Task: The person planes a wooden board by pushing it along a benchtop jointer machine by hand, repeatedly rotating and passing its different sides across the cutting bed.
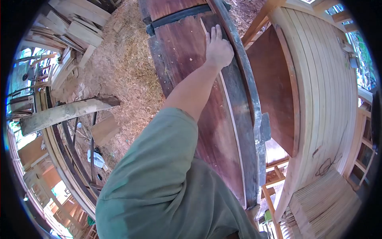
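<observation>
My left hand (pixel 219 49) lies on the upper part of a dark, narrow board (pixel 238 115), its visible fingers stretched out and pointing away from me. The thumb side is hard to make out. A pale edge runs along the board's left side. Beneath and beside it is a wide reddish-brown wooden panel (pixel 215 131). A long, curved dark rail (pixel 244 71) borders the board on the right. At the board's near end shows a small skin-toned patch, partly hidden by my shirt; it may be my right hand, but its fingers cannot be seen.
Wood shavings (pixel 135 67) cover the ground at left. Stacked offcuts (pixel 83 32) stand at upper left, above a curved timber (pixel 67 113). On the right are a brown panel (pixel 270 95), pale planking (pixel 322 87) and piled strips (pixel 324 199).
</observation>
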Motion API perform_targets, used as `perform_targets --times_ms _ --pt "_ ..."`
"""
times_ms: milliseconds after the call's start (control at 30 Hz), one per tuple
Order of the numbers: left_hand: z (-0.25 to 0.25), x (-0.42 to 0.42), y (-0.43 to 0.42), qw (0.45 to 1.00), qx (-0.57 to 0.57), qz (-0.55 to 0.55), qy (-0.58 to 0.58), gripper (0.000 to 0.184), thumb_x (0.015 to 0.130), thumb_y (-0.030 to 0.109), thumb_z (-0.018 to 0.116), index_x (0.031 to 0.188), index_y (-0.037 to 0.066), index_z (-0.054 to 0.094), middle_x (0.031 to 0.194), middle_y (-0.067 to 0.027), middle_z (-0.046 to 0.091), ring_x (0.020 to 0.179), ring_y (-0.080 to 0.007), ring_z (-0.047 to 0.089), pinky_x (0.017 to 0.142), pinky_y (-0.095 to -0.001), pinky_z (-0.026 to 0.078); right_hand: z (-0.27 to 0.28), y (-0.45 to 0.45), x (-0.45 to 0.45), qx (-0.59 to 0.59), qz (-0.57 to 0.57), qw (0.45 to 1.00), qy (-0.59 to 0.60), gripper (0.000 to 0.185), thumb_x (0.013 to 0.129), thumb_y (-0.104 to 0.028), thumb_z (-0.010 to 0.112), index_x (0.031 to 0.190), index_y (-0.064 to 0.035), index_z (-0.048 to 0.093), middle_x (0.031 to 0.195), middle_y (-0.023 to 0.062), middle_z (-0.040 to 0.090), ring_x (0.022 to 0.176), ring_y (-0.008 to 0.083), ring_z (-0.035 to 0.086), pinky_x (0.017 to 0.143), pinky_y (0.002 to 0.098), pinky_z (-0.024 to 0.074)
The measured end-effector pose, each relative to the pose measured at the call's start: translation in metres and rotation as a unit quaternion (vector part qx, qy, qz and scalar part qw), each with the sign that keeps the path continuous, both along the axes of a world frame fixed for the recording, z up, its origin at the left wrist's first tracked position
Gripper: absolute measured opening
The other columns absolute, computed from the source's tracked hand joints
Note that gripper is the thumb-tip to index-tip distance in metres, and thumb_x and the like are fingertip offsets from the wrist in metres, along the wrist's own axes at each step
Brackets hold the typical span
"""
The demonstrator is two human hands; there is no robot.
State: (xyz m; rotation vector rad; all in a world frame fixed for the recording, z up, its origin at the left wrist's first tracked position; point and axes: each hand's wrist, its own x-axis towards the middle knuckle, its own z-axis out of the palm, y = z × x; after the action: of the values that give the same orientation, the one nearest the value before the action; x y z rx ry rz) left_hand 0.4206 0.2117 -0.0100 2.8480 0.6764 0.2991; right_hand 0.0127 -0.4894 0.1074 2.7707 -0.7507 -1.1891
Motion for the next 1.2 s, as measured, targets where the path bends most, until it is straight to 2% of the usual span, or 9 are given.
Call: perform_targets --times_ms 100,167,433,600,733,800,867,1133,1200 --pt "0.001 0.002 0.006 1.0 -0.003 -0.002 -0.012 0.045 0.097 0.025 0.048 0.113 -0.007 0.073 0.164 -0.0284 0.028 0.154 -0.0418 0.023 0.126 -0.0562 0.015 -0.021 -0.012 -0.01 0.012 0.022 1.0 -0.002 0.066 0.064 -0.001 0.074 0.121 0.0036 0.042 0.126 0.0305 0.051 0.125 0.0514 0.048 0.111 0.056 0.0383" --pt "-0.001 0.01 0.014 1.0 -0.002 0.0 -0.014 0.045 0.097 0.026 0.048 0.113 -0.007 0.073 0.164 -0.0283 0.028 0.153 -0.0419 0.024 0.126 -0.0563 0.016 -0.031 -0.018 -0.021 0.029 0.07 0.994 -0.079 0.063 0.065 -0.001 0.072 0.121 0.0032 0.043 0.125 0.0303 0.051 0.125 0.0517 0.046 0.112 0.0568 0.0365" --pt "0.001 0.015 0.023 1.0 -0.011 -0.006 0.011 0.047 0.098 0.027 0.046 0.117 -0.007 0.072 0.165 -0.0271 0.027 0.155 -0.0409 0.022 0.126 -0.0563 0.014 -0.022 0.003 -0.002 0.004 0.068 0.997 -0.039 0.066 0.062 -0.002 0.072 0.121 0.0027 0.043 0.12 0.0293 0.051 0.117 0.051 0.048 0.107 0.0572 0.0386" --pt "-0.002 0.024 0.037 1.0 -0.001 -0.002 -0.009 0.047 0.097 0.027 0.046 0.118 -0.006 0.072 0.165 -0.0272 0.027 0.154 -0.0409 0.022 0.126 -0.0569 0.015 -0.02 0.023 0.01 0.022 0.077 0.996 -0.038 0.067 0.06 -0.001 0.072 0.12 0.0017 0.042 0.117 0.0287 0.052 0.114 0.051 0.049 0.103 0.0574 0.0403" --pt "-0.006 0.024 0.04 1.0 0.001 0.0 -0.017 0.047 0.097 0.027 0.046 0.118 -0.006 0.072 0.164 -0.0273 0.028 0.154 -0.0408 0.024 0.126 -0.0571 0.015 -0.014 0.039 0.018 -0.011 0.064 0.998 -0.026 0.064 0.06 -0.001 0.072 0.117 0.0012 0.043 0.116 0.0287 0.053 0.114 0.0513 0.049 0.103 0.0573 0.0405" --pt "-0.008 0.027 0.044 0.999 0.013 -0.007 -0.043 0.047 0.097 0.027 0.047 0.118 -0.006 0.072 0.164 -0.0274 0.03 0.154 -0.041 0.025 0.126 -0.0572 0.015 -0.016 0.038 0.019 -0.022 0.055 0.998 -0.023 0.063 0.06 -0.001 0.072 0.116 0.001 0.043 0.115 0.0287 0.053 0.114 0.0514 0.049 0.103 0.0573 0.0405" --pt "-0.01 0.031 0.051 0.999 0.01 0.0 -0.05 0.047 0.096 0.027 0.047 0.117 -0.006 0.073 0.163 -0.0275 0.03 0.153 -0.0413 0.025 0.126 -0.0574 0.016 -0.018 0.04 0.021 0.041 0.046 0.997 -0.049 0.063 0.06 -0.001 0.072 0.115 0.0006 0.043 0.116 0.0287 0.053 0.114 0.051 0.05 0.104 0.0576 0.0405" --pt "-0.015 0.055 0.087 0.991 0.05 0.005 -0.128 0.042 0.093 0.026 0.05 0.109 -0.003 0.077 0.159 -0.0287 0.037 0.15 -0.0427 0.03 0.124 -0.0598 0.017 -0.024 0.081 0.046 0.011 0.059 0.998 -0.032 0.069 0.058 -0.001 0.076 0.118 0.0012 0.043 0.118 0.0273 0.053 0.115 0.0497 0.05 0.105 0.0565 0.0408" --pt "0.004 0.057 0.098 0.991 0.075 -0.018 -0.11 0.035 0.09 0.02 0.057 0.105 -0.005 0.075 0.15 -0.0327 0.047 0.143 -0.0435 0.042 0.121 -0.0539 0.028 -0.023 0.093 0.055 0.022 0.054 0.998 -0.036 0.071 0.057 -0.001 0.078 0.12 0.0016 0.043 0.119 0.027 0.053 0.116 0.0496 0.05 0.106 0.0564 0.0407"
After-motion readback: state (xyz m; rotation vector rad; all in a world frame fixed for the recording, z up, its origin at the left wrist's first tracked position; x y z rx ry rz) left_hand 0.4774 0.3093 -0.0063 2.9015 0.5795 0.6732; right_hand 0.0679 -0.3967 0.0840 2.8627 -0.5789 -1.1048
